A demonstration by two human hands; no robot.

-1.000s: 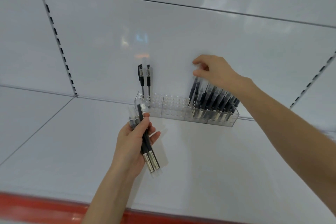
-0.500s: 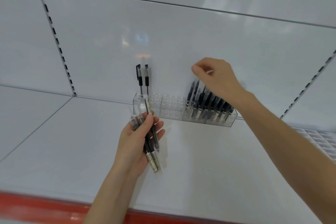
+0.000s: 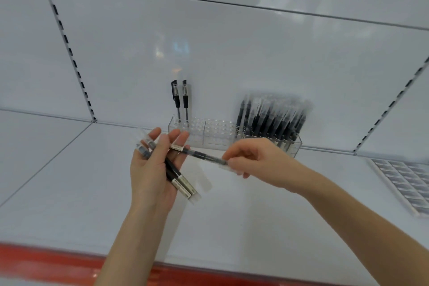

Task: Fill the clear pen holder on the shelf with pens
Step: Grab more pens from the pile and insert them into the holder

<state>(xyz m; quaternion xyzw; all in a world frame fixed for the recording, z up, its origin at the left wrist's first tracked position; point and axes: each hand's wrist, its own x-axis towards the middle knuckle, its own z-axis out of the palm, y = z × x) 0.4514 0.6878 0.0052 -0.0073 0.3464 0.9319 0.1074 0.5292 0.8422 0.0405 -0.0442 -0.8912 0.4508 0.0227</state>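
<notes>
A clear pen holder stands at the back of the white shelf, against the wall. Two black pens stand upright at its left end, and several black pens fill its right part. The holes between them show no pens. My left hand holds a small bundle of black pens in front of the holder. My right hand pinches the cap end of one pen that lies across the fingers of my left hand.
The white shelf has a red front edge. A white gridded tray lies at the far right. Slotted uprights run up the back wall on the left and right.
My right hand left the pens at the holder's right end, came down to my left hand and gripped one pen from the bundle. My left hand rose slightly toward the holder.
</notes>
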